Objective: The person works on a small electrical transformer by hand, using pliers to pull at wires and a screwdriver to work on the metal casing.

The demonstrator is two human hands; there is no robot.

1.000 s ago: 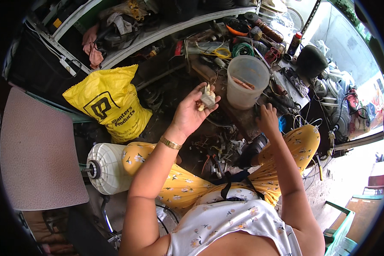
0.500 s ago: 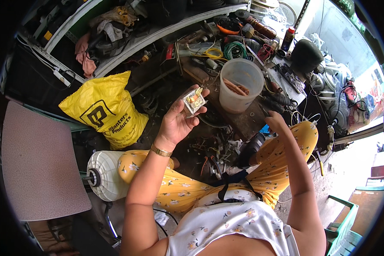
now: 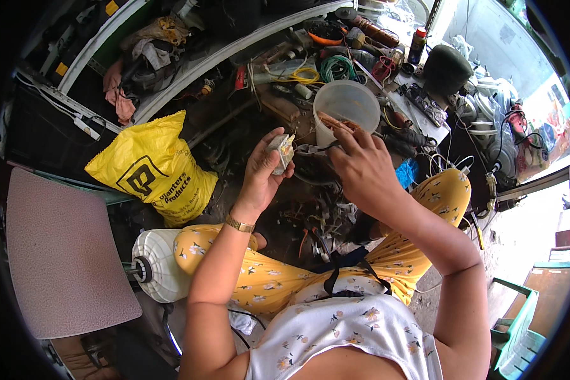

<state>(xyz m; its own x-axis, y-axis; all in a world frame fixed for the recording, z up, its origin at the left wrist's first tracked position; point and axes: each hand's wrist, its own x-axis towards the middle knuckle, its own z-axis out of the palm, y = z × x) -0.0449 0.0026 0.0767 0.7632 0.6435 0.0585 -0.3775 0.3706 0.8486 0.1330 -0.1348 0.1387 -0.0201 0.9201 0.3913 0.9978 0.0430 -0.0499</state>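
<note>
Looking down over the person's lap, I count two hands, both raised in front of the chest. One small pale boxy part (image 3: 280,151) sits in the left hand (image 3: 262,174): fingers and thumb are curled narrowly around it, holding it upright, with a yellowish face turned toward the camera. A gold bracelet (image 3: 239,224) rings that wrist.

The right hand (image 3: 361,168) is just beside the part, its fingers drawn together and bent down; what the fingertips pinch I cannot tell, though thin dark wires run between the two hands. Its knuckles overlap the lower edge of one translucent plastic bucket (image 3: 347,107), which stands just behind with reddish-brown bits inside.

One yellow sack (image 3: 155,168) with dark print slumps at the left, well apart from the hands. One white round lantern-like thing (image 3: 161,266) lies against the left knee. One pinkish stool seat (image 3: 60,253) fills the lower left. One green coil of wire (image 3: 337,66) and one black rounded helmet-like object (image 3: 446,68) rest among the cluttered tools beyond the bucket. A tangle of metal scraps and wires lies on the floor between the knees.
</note>
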